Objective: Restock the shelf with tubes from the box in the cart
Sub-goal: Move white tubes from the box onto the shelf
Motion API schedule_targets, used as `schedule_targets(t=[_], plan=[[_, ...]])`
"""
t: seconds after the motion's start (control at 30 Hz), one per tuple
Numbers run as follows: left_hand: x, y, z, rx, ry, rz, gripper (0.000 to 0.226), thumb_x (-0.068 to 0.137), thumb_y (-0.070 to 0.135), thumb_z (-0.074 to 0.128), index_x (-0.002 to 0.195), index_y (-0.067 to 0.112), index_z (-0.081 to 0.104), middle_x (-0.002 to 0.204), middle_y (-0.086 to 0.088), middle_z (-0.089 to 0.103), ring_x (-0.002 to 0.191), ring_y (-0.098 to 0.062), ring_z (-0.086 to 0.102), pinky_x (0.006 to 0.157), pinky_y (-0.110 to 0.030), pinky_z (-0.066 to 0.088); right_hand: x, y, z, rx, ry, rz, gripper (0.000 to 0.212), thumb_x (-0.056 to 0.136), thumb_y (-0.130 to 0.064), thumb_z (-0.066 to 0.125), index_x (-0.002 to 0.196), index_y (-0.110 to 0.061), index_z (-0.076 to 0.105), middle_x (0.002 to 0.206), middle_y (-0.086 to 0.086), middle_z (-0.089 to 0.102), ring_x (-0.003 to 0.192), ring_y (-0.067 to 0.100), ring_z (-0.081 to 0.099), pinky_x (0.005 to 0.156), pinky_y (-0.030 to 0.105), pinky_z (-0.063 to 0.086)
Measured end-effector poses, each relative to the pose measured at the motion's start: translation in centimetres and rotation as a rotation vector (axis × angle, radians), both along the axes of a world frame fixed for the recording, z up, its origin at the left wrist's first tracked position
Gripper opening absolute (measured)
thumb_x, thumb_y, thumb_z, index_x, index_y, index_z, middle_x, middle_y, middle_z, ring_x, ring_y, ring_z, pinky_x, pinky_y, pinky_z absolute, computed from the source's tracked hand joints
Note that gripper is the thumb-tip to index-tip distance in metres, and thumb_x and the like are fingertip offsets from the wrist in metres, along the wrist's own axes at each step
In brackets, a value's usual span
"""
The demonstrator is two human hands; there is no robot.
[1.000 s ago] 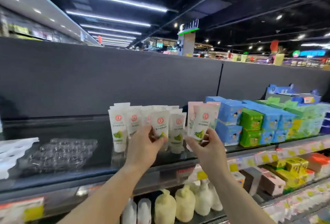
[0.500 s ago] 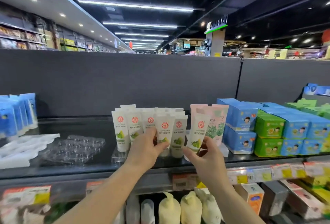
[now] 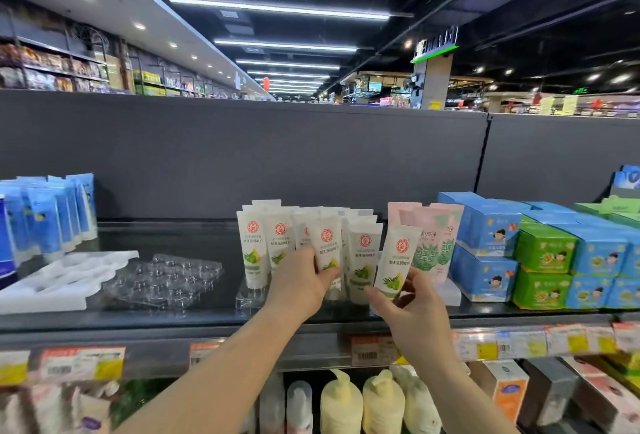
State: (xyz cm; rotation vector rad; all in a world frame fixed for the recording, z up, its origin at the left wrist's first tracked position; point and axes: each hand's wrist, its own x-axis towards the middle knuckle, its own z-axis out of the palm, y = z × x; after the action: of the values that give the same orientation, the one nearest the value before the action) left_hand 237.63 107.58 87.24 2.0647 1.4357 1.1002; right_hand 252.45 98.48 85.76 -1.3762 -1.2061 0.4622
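The white tubes are seen to be smooth plastic with a soft satin sheen. The shelf is finished in dark, glossy material in which reflections are carried. A clear plastic tray glints; the white tray beside it appears matt, possibly foam. The blue boxes are printed cardboard.

Supermkt: shelves w/ price tags, stocked aisles.
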Motion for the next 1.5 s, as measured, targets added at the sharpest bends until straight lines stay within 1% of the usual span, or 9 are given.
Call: schedule_targets(t=[0.23,0.37,0.57,0.97,1.1,1.23,1.3,1.4,1.5], plan=[[0.1,0.0,0.1,0.029,0.044,0.004,0.026,0.088,0.034,0.067,0.11,0.024,0.058,0.109,0.008,0.064,0.092,-0.006,0.056,0.076,-0.021,0.045,-0.2,0.0,-0.3,0.02,-0.016,-0.006,0.034,0.081,-0.027,0.076,0.091,-0.045,0.049,0.096,-0.02,0.064,0.086,0.005,0.061,0.067,0.017,0.047],[0.2,-0.2,0.3,0.042,0.056,0.005,0.029,0.088,0.032,0.067,0.114,0.022,0.058,0.114,0.006,0.065,0.105,-0.013,0.061,0.082,-0.025,0.048,-0.2,-0.1,-0.4,0.016,-0.025,-0.005,0.035,0.08,-0.029,0.076,0.092,-0.046,0.047,0.096,-0.021,0.063,0.087,0.003,0.06,0.066,0.016,0.046],[0.2,-0.6,0.5,0.059,0.105,-0.026,0.028,0.089,0.031,0.066,0.114,0.02,0.058,0.117,0.004,0.065,0.106,-0.016,0.062,0.086,-0.03,0.052,-0.3,-0.1,-0.5,0.011,-0.038,-0.009,0.037,0.08,-0.031,0.076,0.092,-0.047,0.045,0.097,-0.022,0.061,0.088,0.004,0.059,0.066,0.016,0.045],[-0.1,-0.8,0.1,0.053,0.137,-0.07,0.029,0.089,0.027,0.066,0.115,0.021,0.057,0.12,0.004,0.064,0.111,-0.015,0.061,0.089,-0.03,0.051,-0.5,-0.2,0.0,0.021,-0.023,0.007,0.036,0.08,-0.029,0.076,0.09,-0.047,0.046,0.095,-0.024,0.06,0.088,0.002,0.059,0.064,0.014,0.043],[-0.9,-1.0,-0.1,-0.007,0.037,-0.095,0.037,0.087,0.031,0.069,0.121,0.026,0.057,0.118,0.008,0.065,0.109,-0.01,0.061,0.088,-0.025,0.052,-1.2,-0.2,0.5,0.018,-0.051,0.017,0.035,0.078,-0.031,0.077,0.09,-0.046,0.047,0.095,-0.026,0.06,0.091,0.001,0.059,0.063,0.012,0.046],[-3.4,-3.0,0.0,0.001,-0.183,-0.114,0.038,0.089,0.046,0.058,0.12,0.025,0.059,0.111,0.016,0.064,0.094,0.005,0.058,0.07,-0.009,0.046,-2.6,0.2,0.8,0.029,-0.134,0.033,0.035,0.078,-0.032,0.077,0.091,-0.044,0.048,0.094,-0.024,0.062,0.088,-0.006,0.059,0.065,0.012,0.047],[-4.4,-3.9,0.3,-0.069,-0.287,-0.202,0.03,0.089,0.045,0.057,0.112,0.027,0.063,0.1,0.017,0.067,0.09,0.003,0.062,0.073,-0.01,0.049,-3.8,0.6,0.7,0.024,-0.171,0.049,0.033,0.079,-0.031,0.077,0.091,-0.042,0.049,0.093,-0.022,0.061,0.085,-0.007,0.059,0.063,0.01,0.046],[-4.9,-4.5,0.6,-0.157,-0.258,-0.283,0.019,0.085,0.034,0.07,0.103,0.036,0.065,0.093,0.014,0.072,0.087,0.003,0.065,0.076,-0.015,0.052,-6.0,1.9,0.0,0.022,-0.303,0.05,0.027,0.081,-0.025,0.074,0.096,-0.033,0.054,0.095,-0.017,0.059,0.085,0.0,0.057,0.061,0.011,0.042],[-6.0,-3.7,0.7,-0.153,-0.276,-0.243,0.016,0.084,0.025,0.072,0.095,0.036,0.069,0.093,0.018,0.073,0.087,0.003,0.067,0.076,-0.018,0.053,-7.5,2.7,-0.4,0.009,-0.331,0.099,0.036,0.079,-0.022,0.075,0.109,-0.031,0.056,0.103,-0.014,0.056,0.095,0.004,0.053,0.071,0.011,0.04]])
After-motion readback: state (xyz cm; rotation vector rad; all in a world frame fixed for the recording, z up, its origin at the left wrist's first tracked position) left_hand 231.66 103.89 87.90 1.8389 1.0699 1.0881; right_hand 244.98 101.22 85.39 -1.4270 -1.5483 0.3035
